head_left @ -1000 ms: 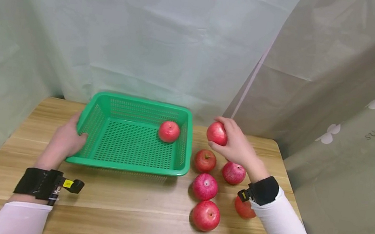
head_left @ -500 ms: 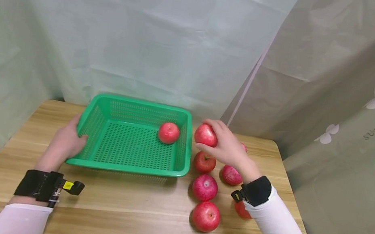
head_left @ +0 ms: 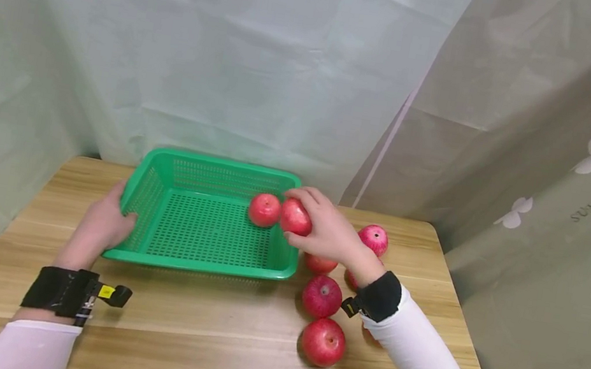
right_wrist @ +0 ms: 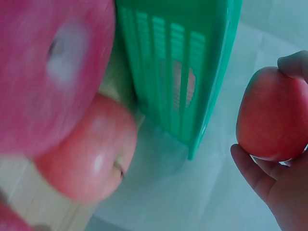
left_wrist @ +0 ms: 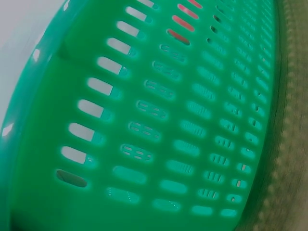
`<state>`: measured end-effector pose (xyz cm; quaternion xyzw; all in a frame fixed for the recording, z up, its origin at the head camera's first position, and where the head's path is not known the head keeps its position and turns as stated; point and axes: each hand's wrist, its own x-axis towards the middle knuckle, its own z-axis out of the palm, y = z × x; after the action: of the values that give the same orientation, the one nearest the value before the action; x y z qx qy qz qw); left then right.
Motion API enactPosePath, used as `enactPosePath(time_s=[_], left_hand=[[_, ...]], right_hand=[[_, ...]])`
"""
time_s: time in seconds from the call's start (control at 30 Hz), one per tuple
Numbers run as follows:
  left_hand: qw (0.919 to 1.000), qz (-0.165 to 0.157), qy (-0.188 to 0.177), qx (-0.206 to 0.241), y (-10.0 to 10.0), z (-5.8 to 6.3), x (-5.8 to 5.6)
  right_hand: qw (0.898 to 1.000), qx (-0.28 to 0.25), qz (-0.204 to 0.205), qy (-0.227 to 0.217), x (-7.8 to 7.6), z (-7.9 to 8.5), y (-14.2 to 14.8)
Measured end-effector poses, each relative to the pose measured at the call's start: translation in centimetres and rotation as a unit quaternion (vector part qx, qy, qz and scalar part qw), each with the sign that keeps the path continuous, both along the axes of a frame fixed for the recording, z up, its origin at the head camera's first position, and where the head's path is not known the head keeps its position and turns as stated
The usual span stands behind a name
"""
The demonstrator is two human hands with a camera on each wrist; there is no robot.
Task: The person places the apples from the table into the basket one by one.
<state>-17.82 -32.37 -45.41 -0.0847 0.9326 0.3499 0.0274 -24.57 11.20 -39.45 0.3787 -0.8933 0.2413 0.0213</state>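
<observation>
My left hand (head_left: 105, 220) grips the left rim of a green plastic basket (head_left: 201, 265), thumb over the inside edge. Perforated basket wall (left_wrist: 159, 115) fills the left wrist view, where the hand itself is hidden. In my right hand (head_left: 330, 232) is a red apple (head_left: 296, 217), pinched between thumb and fingers. It overlaps the basket's right rim in the head view. The right wrist view has this held apple (right_wrist: 273, 115) raised beside the basket wall (right_wrist: 178, 72). Another red apple (head_left: 265, 210) lies inside the basket near its right end.
Right of the basket, several apples rest on the wooden table (head_left: 199, 350): a dark pink one (head_left: 322, 296), a red one (head_left: 324, 342) in front, and a pink one (head_left: 374, 239) behind the right wrist. Others are partly hidden under the right arm. A pale curtain (head_left: 221, 69) hangs behind.
My right hand has carried its apple leftward from beside the basket to over the right rim. The pink apple at the back has come into view. The left hand and basket have stayed put.
</observation>
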Motion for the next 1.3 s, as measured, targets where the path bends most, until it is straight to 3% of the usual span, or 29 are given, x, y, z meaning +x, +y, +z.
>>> enactPosePath(time_s=[0.23,0.63,0.97,1.3], left_hand=[[1.0,0.002,0.0,0.0,-0.1,0.0,-0.1],[1.0,0.005,-0.003,0.002,0.0,0.1,-0.2],[1.0,0.003,0.004,-0.001,0.2,-0.1,-0.2],[1.0,-0.003,0.001,-0.003,-0.1,0.1,-0.1]], right_hand=[[0.998,0.026,0.052,-0.02,0.5,-0.9,-2.4],[0.995,0.055,0.075,-0.035,0.0,-2.0,-4.2],[0.988,0.111,0.101,-0.031,-1.0,-3.5,-5.2],[0.972,0.197,0.127,-0.013,-0.9,-4.2,-6.3]])
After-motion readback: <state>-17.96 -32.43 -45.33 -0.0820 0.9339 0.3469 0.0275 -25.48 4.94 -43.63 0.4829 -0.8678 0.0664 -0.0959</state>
